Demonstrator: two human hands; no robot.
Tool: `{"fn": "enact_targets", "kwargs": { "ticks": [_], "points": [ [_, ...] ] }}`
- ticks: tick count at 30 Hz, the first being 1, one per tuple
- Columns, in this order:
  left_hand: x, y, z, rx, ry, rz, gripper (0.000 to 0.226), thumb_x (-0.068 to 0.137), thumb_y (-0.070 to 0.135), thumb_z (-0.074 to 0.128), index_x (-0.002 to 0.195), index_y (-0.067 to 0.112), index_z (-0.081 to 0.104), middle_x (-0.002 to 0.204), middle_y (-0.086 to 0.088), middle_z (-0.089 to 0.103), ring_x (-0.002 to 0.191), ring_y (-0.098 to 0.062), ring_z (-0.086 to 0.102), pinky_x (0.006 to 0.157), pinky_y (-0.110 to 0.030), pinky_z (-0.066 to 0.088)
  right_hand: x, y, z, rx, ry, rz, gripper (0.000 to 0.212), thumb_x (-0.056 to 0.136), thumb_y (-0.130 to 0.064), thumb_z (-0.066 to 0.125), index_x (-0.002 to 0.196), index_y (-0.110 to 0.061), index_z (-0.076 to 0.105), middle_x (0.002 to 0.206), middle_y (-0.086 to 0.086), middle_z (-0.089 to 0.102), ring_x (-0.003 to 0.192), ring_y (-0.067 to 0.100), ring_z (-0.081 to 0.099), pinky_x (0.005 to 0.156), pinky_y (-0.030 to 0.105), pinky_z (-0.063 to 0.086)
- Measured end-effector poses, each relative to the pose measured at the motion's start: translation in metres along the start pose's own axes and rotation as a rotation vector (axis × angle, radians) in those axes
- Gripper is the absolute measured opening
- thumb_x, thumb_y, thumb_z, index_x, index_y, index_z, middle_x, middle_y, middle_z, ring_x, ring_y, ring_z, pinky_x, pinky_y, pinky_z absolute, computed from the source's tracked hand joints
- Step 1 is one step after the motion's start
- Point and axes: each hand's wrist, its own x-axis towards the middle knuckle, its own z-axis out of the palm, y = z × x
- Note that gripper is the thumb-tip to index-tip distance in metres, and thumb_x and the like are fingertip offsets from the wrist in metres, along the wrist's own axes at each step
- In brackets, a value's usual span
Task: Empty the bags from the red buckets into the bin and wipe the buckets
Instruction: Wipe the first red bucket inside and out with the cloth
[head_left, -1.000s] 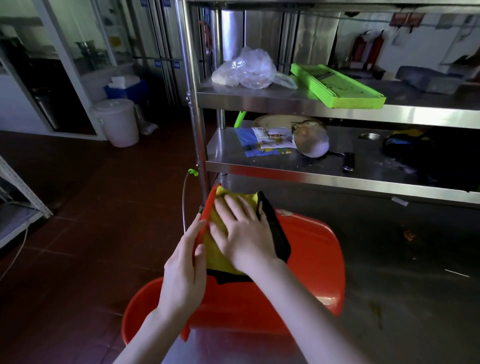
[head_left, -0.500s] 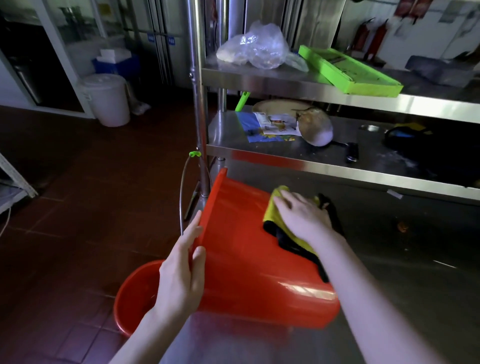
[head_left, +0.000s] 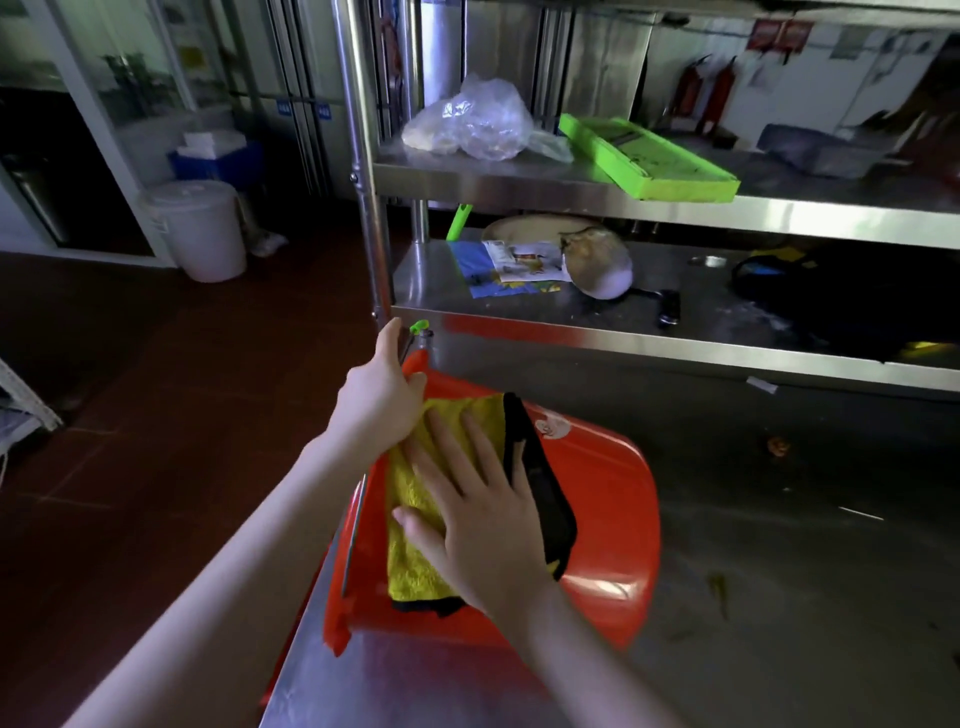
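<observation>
A red bucket (head_left: 608, 509) lies on its side on the steel table (head_left: 779, 597), its mouth turned left past the table's edge. A yellow and black cloth (head_left: 415, 566) is spread over the bucket's upper wall. My right hand (head_left: 478, 514) presses flat on the cloth, fingers straight and spread. My left hand (head_left: 382, 389) grips the far part of the bucket's rim, fingers curled over it. The bucket's inside is hidden.
A steel shelf rack (head_left: 649, 202) rises behind the table, holding a clear plastic bag (head_left: 472, 122), a green tray (head_left: 649, 153), papers and a pan. A white lidded bin (head_left: 200, 228) stands on the dark tiled floor at far left.
My right hand has slid the cloth from the bucket's base end back toward its rim. My left hand has moved along the rim to its far, upper part.
</observation>
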Motion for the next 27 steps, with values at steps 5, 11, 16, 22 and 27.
{"fn": "enact_targets", "kwargs": {
  "ticks": [5,11,16,22,27],
  "points": [
    [-0.023,-0.012,0.002,-0.176,0.092,0.077,0.070,0.096,0.023,0.055,0.148,0.045,0.015,0.086,0.003,0.064,0.059,-0.009,0.061,0.052,-0.026,0.052,-0.002,0.054,-0.013,-0.032,-0.086,0.304,0.066,0.092,-0.067,0.022,0.149,-0.037,0.031,0.154,-0.004,0.037,0.143,0.023,0.033,0.111,0.051,0.031],
    [-0.075,-0.039,0.009,-0.241,0.158,0.203,0.074,0.095,0.022,0.059,0.148,0.051,0.017,0.079,0.014,0.061,0.069,-0.009,0.062,0.060,-0.022,0.050,0.015,0.157,-0.029,0.129,-0.452,0.686,0.070,0.089,-0.074,0.006,0.149,-0.042,0.024,0.158,-0.011,0.027,0.145,0.020,0.024,0.116,0.052,0.022],
    [-0.082,-0.040,0.020,-0.293,0.220,0.166,0.063,0.097,0.023,0.055,0.148,0.044,0.024,0.075,0.015,0.062,0.069,0.001,0.063,0.059,-0.020,0.050,0.052,0.089,-0.022,0.125,-0.409,0.445,0.061,0.093,-0.068,0.011,0.149,-0.044,0.019,0.159,-0.015,0.020,0.146,0.022,0.020,0.115,0.056,0.015],
    [-0.084,-0.044,0.012,-0.279,0.221,0.226,0.065,0.095,0.021,0.058,0.143,0.054,0.028,0.079,0.017,0.065,0.078,0.007,0.063,0.062,-0.008,0.048,0.044,0.009,-0.022,0.110,-0.235,0.118,0.065,0.093,-0.065,0.009,0.151,-0.037,0.018,0.159,-0.007,0.023,0.147,0.024,0.019,0.113,0.053,0.025],
    [-0.103,-0.054,0.018,-0.301,0.222,0.299,0.061,0.098,0.022,0.052,0.142,0.057,0.028,0.087,0.015,0.068,0.056,-0.023,0.065,0.051,-0.037,0.056,0.024,0.099,-0.022,0.088,-0.291,0.453,0.072,0.088,-0.072,0.002,0.149,-0.041,0.026,0.156,-0.009,0.032,0.142,0.019,0.029,0.115,0.047,0.026]
  ]
}}
